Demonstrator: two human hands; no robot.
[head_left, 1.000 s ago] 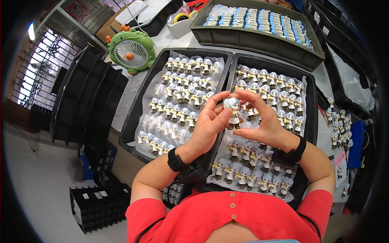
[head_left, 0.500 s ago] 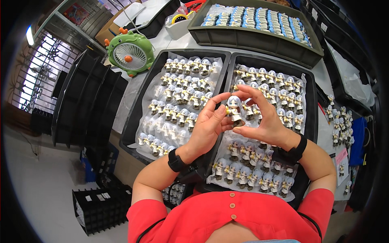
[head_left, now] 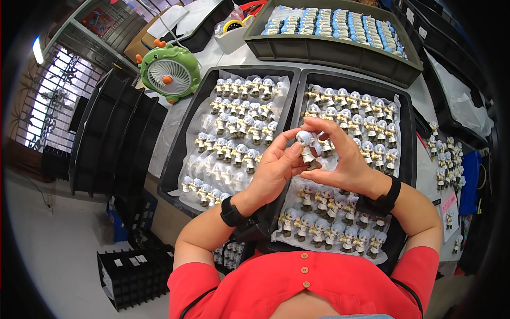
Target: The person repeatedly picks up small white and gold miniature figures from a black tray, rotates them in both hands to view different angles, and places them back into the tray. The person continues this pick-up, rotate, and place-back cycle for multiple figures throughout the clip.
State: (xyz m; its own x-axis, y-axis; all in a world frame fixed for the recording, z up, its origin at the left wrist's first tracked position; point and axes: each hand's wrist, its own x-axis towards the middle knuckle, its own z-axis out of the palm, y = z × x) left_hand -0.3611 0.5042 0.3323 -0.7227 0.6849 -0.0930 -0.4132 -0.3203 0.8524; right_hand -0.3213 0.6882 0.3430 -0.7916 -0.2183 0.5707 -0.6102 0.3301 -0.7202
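Observation:
A small figurine (head_left: 306, 149) with pale hair, a white outfit and dark boots stands upright between my two hands, above the gap between two black trays. My left hand (head_left: 277, 169) is closed on its side, the thumb pressed across its front. On the other side my right hand (head_left: 348, 159) curves round it, fingers at the head and thumb near the feet. Rows of like figurines lie on white sheeting in the left tray (head_left: 169, 175) and the right tray (head_left: 408, 149) beneath my hands.
A green animal-shaped fan (head_left: 169, 72) stands beyond the left tray. Behind the trays sits a grey-green crate (head_left: 329, 50) of blue-and-white pieces. More loose figurines (head_left: 449, 159) stand at the right. Stacked black trays (head_left: 109, 138) rise at the left; a black crate (head_left: 135, 279) is on the floor.
The figurine has turned in my fingers, from facing me to facing more to the left. Both hands have dropped slightly.

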